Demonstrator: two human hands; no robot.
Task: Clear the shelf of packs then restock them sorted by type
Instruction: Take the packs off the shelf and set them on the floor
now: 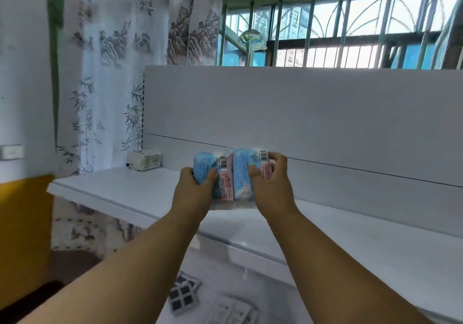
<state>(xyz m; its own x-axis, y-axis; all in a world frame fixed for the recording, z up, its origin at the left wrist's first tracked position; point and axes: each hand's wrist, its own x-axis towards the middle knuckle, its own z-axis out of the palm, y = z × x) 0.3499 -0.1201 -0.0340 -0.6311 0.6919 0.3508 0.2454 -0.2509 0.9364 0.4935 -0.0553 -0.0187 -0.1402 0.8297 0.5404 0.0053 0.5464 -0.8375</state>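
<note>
Left hand (198, 188) grips blue pack (204, 173), thumb across front. Right hand (271, 186) grips blue-pink pack (246, 173), fingers curled over top edge. Packs pressed side by side, barcodes up, held above top shelf (120, 193), hands close together. White pack (143, 160) sits at shelf's far left corner against back panel (300, 108). Lower shelf (220, 286) carries dark-squared pack (182, 296) and pale pack (231, 311), blurred. Curtain (110, 73) left, barred window (338, 28) behind.
</note>
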